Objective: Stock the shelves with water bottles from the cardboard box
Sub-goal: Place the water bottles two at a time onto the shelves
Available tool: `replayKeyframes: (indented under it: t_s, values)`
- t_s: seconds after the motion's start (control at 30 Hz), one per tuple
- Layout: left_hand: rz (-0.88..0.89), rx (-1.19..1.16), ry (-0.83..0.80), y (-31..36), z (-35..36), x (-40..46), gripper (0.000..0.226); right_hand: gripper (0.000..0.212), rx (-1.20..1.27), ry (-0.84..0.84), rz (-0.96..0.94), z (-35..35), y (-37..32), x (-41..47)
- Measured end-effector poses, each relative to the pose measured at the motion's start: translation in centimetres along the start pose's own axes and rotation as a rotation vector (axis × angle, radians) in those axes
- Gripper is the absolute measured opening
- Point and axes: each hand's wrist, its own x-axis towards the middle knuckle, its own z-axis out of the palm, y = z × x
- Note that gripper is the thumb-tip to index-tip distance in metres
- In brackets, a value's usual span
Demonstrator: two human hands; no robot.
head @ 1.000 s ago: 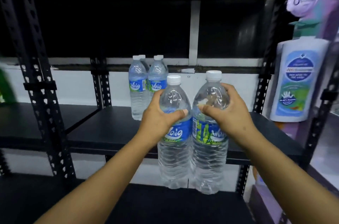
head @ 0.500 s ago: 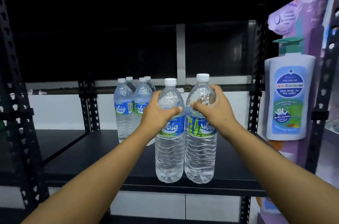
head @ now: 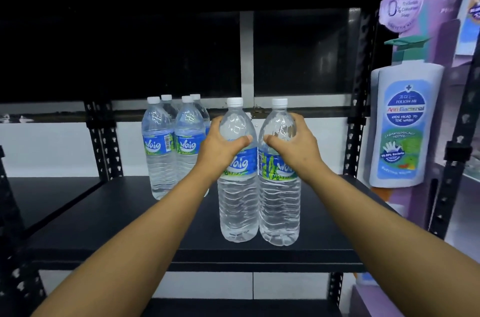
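Two water bottles stand upright and touching near the front edge of the black shelf [head: 104, 213], one in each hand. The left hand [head: 220, 150] is wrapped around the shoulder of the left bottle [head: 238, 187], thumb across the front just above the blue label; the right hand [head: 296, 148] is curled the same way around the right bottle [head: 279, 192]. Both bases seem to rest on the shelf, though whether the full weight is down I cannot tell. Gripping high, under the neck, likely gives control of tall, soft-walled bottles as they are slid back as a pair.

At ten o'clock from the held pair, further back on the shelf, a cluster of four stocked bottles [head: 161, 150] stands in two short rows, labels forward, so the new pair probably belongs just beside them at the same depth. The cardboard box is not in view.

The shelf is a dark, smooth board on perforated black metal uprights [head: 102, 145], with a white wall behind and a dark underside of another shelf above. At three o'clock hangs a large cardboard display shaped like a pump bottle [head: 405, 124], on a purple stand.
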Motion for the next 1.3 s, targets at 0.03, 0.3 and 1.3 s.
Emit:
replayKeyframes:
  t_s: [0.03,0.3,1.3]
  values:
    - [0.002,-0.001,0.001,-0.3,0.0,0.2,0.078,0.057,-0.005,0.003,-0.002,0.2,0.1,0.1]
    - [0.055,-0.045,-0.018,-1.4,0.5,0.3,0.076,0.054,0.018,-0.009,-0.027,0.3,1.0,0.1]
    - [-0.13,0.042,-0.102,-12.6,4.7,-7.5,0.1,0.072,-0.044,-0.271,0.234,0.8,12.8,-7.7]
